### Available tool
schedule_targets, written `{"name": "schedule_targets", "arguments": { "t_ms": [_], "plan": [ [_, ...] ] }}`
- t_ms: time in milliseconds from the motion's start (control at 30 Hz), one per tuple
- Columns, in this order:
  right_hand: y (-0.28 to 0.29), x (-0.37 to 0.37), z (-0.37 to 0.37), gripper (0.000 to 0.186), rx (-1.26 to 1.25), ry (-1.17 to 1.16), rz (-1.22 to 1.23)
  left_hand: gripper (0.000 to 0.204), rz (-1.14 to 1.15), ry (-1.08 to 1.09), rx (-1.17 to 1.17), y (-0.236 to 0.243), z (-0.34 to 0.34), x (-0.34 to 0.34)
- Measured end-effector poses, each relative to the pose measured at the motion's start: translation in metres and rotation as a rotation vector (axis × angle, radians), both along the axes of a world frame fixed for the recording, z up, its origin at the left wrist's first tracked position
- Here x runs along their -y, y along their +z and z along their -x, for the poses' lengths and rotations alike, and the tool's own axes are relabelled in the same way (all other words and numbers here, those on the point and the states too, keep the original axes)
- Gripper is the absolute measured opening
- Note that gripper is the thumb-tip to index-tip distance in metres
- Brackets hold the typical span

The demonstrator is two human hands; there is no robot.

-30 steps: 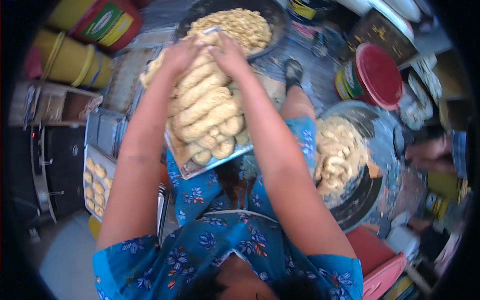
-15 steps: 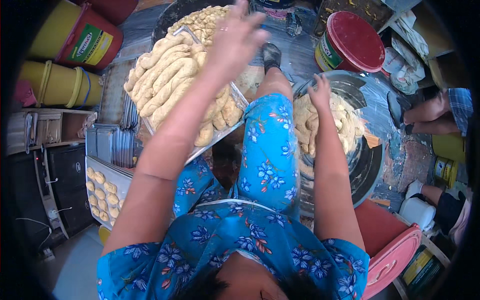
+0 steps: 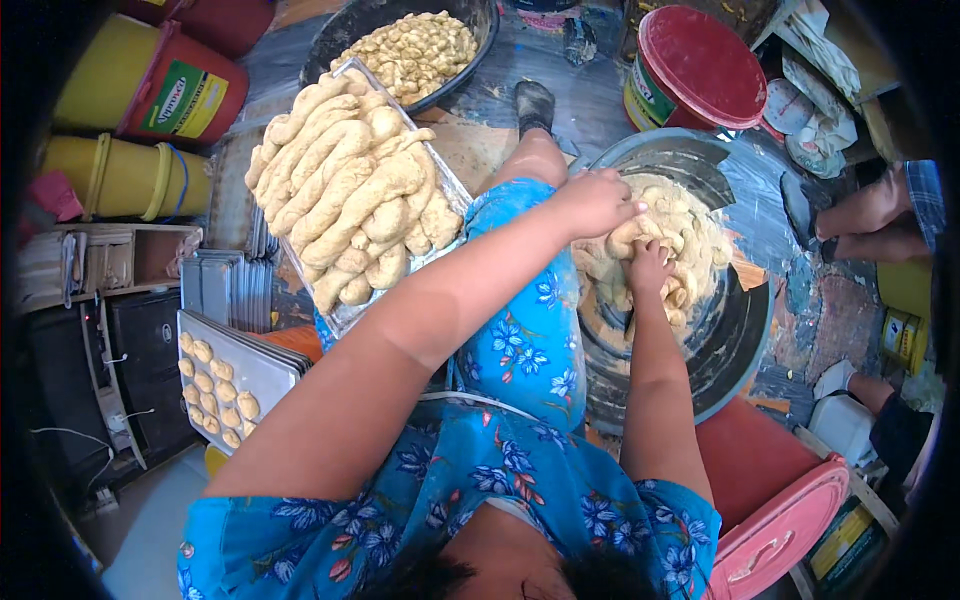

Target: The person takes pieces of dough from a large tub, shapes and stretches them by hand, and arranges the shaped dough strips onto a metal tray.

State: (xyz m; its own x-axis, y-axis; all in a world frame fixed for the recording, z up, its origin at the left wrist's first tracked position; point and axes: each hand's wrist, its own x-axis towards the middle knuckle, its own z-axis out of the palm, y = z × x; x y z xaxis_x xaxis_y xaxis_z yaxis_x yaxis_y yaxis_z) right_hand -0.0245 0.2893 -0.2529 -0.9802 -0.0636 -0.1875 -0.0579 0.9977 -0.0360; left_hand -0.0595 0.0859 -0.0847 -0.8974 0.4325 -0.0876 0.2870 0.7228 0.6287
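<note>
A twisted piece of crumb-coated dough (image 3: 625, 240) lies in the dark round basin (image 3: 745, 345) to my right, among crumbs and other dough pieces (image 3: 692, 235). Reaching across my knee, my left hand (image 3: 598, 205) has its fingers curled down at the dough's far end, the fingertips partly hidden. My right hand (image 3: 650, 268) grips the same dough from the near side, fingers bent over it. Left of my leg, a metal tray (image 3: 455, 180) slants, heaped with coated dough twists (image 3: 350, 180).
Another dark basin (image 3: 490, 35) of small dough lumps stands at the far left. A red-lidded bucket (image 3: 700, 65) sits beyond the right basin. Dough rounds lie on a tray (image 3: 265, 375) at left, near stacked trays (image 3: 225, 290). Another person's legs (image 3: 870, 220) show at right.
My left hand has swung from above the tray, right and nearer, to the dough in the right basin. My right hand has come down from the basin's far side onto that dough.
</note>
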Motion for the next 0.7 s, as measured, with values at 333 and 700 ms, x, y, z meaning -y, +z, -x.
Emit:
{"name": "schedule_targets", "arguments": {
  "t_ms": [333,700],
  "plan": [
    [0.134,-0.035,0.040,0.044,0.035,-0.324,1.855,0.051,-0.021,0.009,0.242,0.003,0.006,-0.004],
    [0.207,0.013,-0.018,0.059,0.395,-0.016,1.310,0.038,-0.247,-0.083,-0.167,0.009,-0.016,-0.008]
  ]
}}
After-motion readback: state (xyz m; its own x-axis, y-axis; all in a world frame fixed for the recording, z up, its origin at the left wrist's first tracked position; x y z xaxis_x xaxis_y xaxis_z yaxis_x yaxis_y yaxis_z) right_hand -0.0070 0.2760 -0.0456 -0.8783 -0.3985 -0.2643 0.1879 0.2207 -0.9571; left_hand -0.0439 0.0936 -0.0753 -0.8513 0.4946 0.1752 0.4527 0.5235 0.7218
